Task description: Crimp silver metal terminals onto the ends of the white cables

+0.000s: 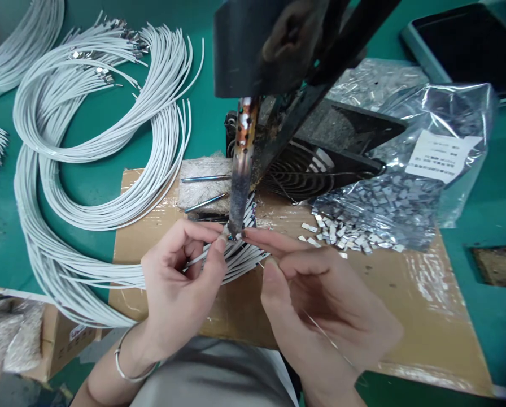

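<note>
My left hand [183, 282] pinches a white wire [199, 258] between thumb and forefinger, with its end at the tip of an upright soldering iron [241, 175]. The iron points downward from a dark mount [261, 51]. My right hand [325, 299] is closed on thin solder wire [327, 337], which crosses the palm and shows again by the thumb tip. Its forefinger reaches to the right side of the iron tip. A small piece at the tip is mostly hidden by the fingertips. Beneath my fingers lie several white wires [244, 263].
Bundles of white cables [104, 152] curl over the green table at left. Small metal tabs [346, 234] spill from a clear plastic bag [405, 186] at right, beside a black fan [304, 169]. Cardboard [409, 322] lies under the work. A phone-like device [469, 48] rests at top right.
</note>
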Available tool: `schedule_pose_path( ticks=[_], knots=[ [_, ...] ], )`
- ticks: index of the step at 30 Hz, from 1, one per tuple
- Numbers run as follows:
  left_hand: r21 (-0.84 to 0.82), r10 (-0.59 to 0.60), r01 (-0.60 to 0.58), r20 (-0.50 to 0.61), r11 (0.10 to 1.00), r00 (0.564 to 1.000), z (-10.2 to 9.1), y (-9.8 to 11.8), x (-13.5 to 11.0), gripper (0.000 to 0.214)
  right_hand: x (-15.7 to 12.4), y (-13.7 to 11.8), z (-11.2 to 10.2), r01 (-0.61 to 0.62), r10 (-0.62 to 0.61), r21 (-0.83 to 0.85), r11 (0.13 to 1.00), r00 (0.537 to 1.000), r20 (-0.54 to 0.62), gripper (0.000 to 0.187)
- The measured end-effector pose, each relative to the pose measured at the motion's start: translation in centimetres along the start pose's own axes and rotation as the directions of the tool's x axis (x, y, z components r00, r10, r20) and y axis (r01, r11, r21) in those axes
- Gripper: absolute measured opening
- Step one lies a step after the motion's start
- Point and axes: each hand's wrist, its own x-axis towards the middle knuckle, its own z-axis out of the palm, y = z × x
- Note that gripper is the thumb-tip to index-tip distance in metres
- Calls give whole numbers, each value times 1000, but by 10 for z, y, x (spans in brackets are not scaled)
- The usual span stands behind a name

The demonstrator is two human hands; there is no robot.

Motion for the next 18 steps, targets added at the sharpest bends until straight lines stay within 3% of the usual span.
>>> schedule_pose_path(
  ticks=[5,18],
  knots=[
    [-12,6,-6,5,1000,1000,0,-2,1,15,2,-2,-4,-29,29,7,1000,998,54,26],
    [-19,-2,2,8,1000,1000,0,1,2,15,2,0,-2,0,0,4,1000,999,36,25]
  ],
)
